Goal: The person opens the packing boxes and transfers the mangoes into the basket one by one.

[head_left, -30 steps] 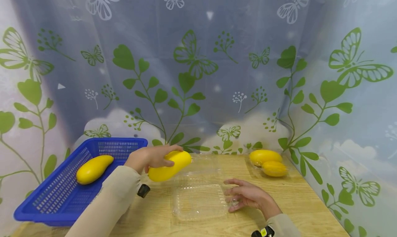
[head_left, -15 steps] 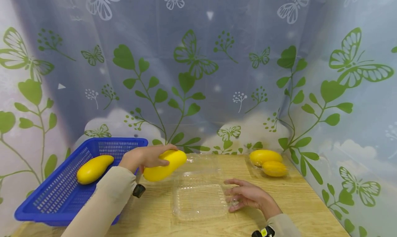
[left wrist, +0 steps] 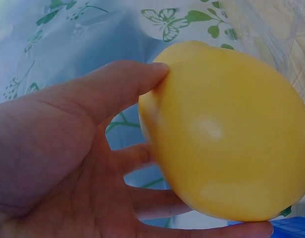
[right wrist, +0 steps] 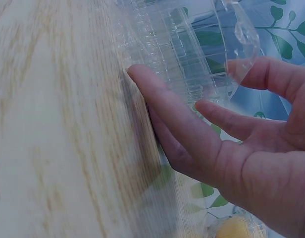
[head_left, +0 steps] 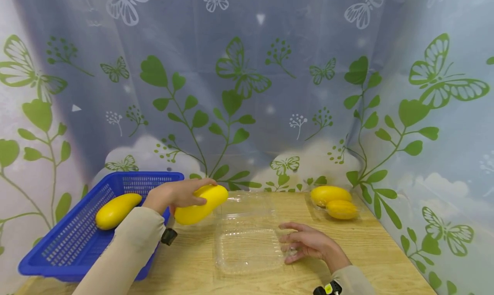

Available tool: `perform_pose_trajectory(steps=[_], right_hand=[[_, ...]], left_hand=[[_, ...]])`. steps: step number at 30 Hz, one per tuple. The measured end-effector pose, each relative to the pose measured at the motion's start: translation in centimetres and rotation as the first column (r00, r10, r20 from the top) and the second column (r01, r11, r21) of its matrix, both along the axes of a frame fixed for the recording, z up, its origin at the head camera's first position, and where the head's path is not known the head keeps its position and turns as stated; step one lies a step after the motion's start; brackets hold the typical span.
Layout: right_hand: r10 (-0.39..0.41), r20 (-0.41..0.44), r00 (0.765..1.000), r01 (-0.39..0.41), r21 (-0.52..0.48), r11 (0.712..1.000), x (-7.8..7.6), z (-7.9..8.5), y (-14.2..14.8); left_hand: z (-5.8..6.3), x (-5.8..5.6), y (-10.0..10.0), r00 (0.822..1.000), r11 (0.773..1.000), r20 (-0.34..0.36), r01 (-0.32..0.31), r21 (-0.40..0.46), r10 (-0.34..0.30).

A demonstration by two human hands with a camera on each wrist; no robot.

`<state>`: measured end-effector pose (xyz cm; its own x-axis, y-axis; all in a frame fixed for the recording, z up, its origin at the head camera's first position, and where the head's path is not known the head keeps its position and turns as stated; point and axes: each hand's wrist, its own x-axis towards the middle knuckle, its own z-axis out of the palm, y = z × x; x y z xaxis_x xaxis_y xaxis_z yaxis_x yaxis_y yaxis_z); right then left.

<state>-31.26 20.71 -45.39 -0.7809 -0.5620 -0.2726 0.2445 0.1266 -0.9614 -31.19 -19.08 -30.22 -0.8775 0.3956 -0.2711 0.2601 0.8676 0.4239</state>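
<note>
My left hand (head_left: 173, 196) grips a smooth yellow mango (head_left: 208, 207), thumb on one side and fingers round the other. The fruit hangs tilted between the blue basket and a clear plastic clamshell box (head_left: 251, 271). Its small green tip shows in the left wrist view, where the mango (left wrist: 222, 129) fills much of the frame. The box lies with its lid (head_left: 247, 204) folded back, away from me. At the box's right side, my right hand (head_left: 308, 243) has its fingers loosely bent, fingertips touching the clear wall (right wrist: 192, 49).
At the left stands a blue mesh basket (head_left: 42, 269) with another yellow mango (head_left: 117, 211) in it. Toward the back right, clear packaging holds two yellow fruits (head_left: 329, 196). A patterned butterfly curtain (head_left: 247, 115) rises behind the wooden table (head_left: 189, 265).
My left hand has drawn the mango a little to the left, away from the clamshell box and nearer the basket. The right hand and the box have stayed put.
</note>
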Motion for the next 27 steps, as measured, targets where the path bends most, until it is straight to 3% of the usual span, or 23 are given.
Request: perform_pose_trajectory(steps=[27], right_hand=[[-0.007, -0.002, 1.000, 0.007, 0.008, 1.000, 0.1, 0.1, -0.1]], left_hand=[[0.7, 0.3, -2.4, 0.999, 0.999, -0.014, -0.031, -0.025, 0.030]])
